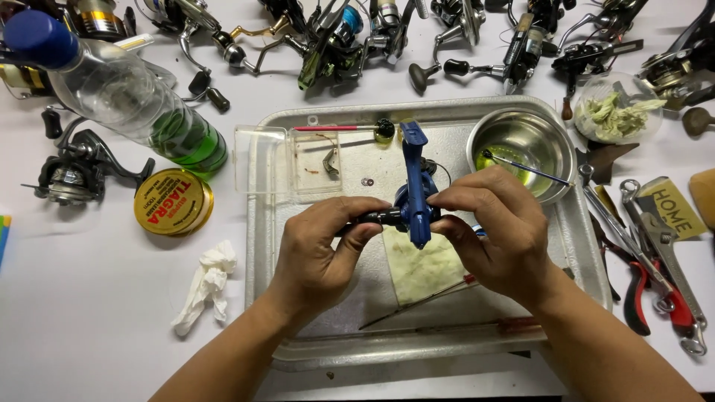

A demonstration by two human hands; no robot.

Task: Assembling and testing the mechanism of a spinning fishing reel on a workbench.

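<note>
Over a metal tray (257,246) I hold a blue fishing reel body (415,186) with both hands. My left hand (320,257) pinches the reel's black part at its left side. My right hand (491,231) grips the blue body from the right, fingertips touching its middle. The reel's blue foot points away from me, up in the picture. Under it lies a stained cloth pad (421,268). A thin rod and a red-handled tool lie on the tray near my wrists.
A steel bowl (521,145) with yellowish liquid and a brush stands at the tray's back right. A clear plastic box (290,160) sits at the back left. Bottle (119,93), gold tin (173,201), crumpled tissue (205,283) lie left; pliers and wrenches (655,260) right; several reels along the back.
</note>
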